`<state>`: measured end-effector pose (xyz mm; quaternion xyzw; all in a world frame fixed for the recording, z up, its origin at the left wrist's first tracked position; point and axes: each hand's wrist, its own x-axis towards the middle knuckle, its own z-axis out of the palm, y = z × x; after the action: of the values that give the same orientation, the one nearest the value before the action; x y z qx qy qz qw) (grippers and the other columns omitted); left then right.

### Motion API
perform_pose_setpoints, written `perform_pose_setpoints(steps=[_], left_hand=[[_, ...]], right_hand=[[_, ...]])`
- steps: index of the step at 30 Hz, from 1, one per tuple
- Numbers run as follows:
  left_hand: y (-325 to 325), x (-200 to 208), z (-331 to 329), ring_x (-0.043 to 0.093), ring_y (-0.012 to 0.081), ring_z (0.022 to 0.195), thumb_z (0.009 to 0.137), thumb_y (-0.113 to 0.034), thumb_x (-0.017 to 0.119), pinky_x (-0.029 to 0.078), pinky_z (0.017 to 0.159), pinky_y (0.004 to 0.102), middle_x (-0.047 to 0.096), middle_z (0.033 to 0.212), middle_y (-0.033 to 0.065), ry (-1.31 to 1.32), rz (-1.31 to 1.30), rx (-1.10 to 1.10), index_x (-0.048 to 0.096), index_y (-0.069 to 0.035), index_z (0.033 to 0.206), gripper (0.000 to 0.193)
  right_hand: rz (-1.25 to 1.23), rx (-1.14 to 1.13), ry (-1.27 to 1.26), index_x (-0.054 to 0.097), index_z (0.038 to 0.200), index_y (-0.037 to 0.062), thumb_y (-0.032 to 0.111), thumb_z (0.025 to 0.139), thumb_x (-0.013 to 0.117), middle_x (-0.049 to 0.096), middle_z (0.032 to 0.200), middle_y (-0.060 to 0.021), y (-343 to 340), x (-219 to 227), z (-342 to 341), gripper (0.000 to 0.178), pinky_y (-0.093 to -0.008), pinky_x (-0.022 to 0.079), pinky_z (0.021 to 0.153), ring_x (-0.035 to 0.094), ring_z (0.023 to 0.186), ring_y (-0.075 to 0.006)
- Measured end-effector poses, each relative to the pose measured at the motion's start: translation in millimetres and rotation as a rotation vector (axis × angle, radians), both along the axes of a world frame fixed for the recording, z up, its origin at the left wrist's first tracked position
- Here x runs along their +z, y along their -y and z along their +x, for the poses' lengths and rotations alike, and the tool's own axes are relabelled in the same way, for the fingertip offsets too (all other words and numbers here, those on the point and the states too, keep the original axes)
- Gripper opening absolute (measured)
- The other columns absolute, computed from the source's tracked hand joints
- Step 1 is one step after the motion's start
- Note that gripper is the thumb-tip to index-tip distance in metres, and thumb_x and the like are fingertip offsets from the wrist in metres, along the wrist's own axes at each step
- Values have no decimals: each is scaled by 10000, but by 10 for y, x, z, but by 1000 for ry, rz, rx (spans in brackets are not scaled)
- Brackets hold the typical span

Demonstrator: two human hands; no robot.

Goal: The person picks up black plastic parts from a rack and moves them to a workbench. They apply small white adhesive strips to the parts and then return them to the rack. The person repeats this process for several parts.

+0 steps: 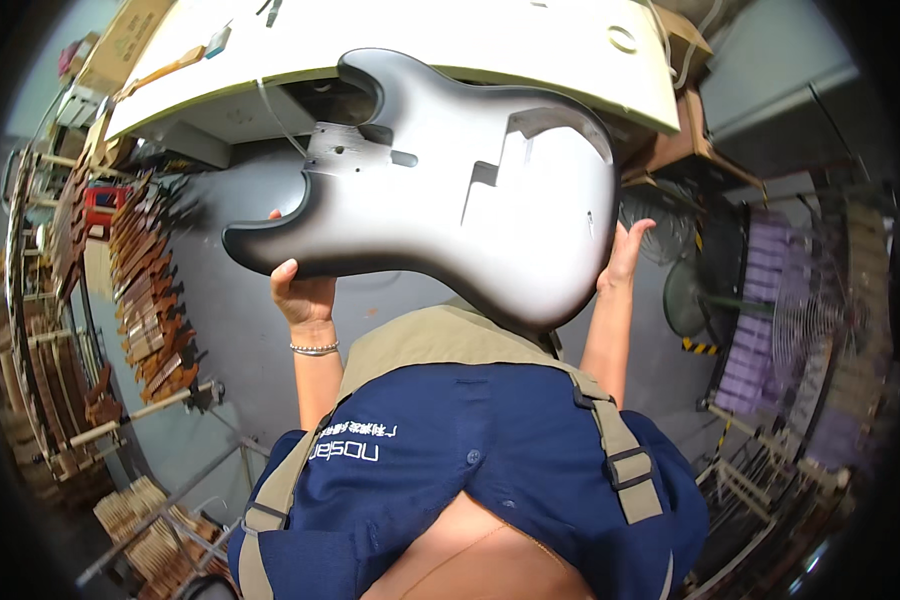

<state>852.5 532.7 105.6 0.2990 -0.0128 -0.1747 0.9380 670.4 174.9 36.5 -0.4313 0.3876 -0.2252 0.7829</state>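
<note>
I hold a silver-grey electric guitar body (440,215) with dark burst edges out in front of me, above my blue shirt and tan apron straps. It has routed cavities and a bare neck pocket with screw holes. My left hand (300,292), with a bead bracelet at the wrist, grips the lower horn on the left side. My right hand (625,255) presses flat against the rounded end on the right, fingers spread upward.
A cream-topped workbench (530,50) lies beyond the guitar body, with small tools and a tape ring on it. Racks of wooden guitar necks (150,300) stand at the left. A floor fan (700,290) and purple stacked material (760,320) are at the right.
</note>
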Motion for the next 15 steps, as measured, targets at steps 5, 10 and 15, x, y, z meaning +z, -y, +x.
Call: perform_pose_setpoints(steps=[5, 10, 15], left_hand=[[141, -55, 426, 429, 282, 1209, 652, -151, 585, 315, 1039, 471, 472, 1293, 83, -19, -29, 133, 426, -184, 1313, 681], [235, -184, 783, 435, 275, 1206, 655, -194, 602, 354, 1012, 484, 480, 1290, 64, -33, -28, 207, 458, -201, 1291, 652], [178, -439, 1553, 475, 266, 1158, 676, -246, 603, 415, 947, 470, 492, 1272, 69, -72, -23, 193, 474, -204, 1281, 619]], right_hand=[[-7, 158, 44, 427, 1273, -73, 812, 745, 127, 486, 1280, -161, 465, 231, 1137, 1073, -341, 319, 1022, 453, 1180, -237], [6, 220, 50, 472, 1237, -71, 799, 759, 94, 554, 1194, -144, 628, 501, 1857, 1062, -308, 355, 990, 508, 1106, -217], [-127, 277, 48, 465, 1235, -93, 807, 744, 32, 557, 1180, -182, 689, 694, 2617, 1113, -298, 333, 1004, 510, 1110, -225]])
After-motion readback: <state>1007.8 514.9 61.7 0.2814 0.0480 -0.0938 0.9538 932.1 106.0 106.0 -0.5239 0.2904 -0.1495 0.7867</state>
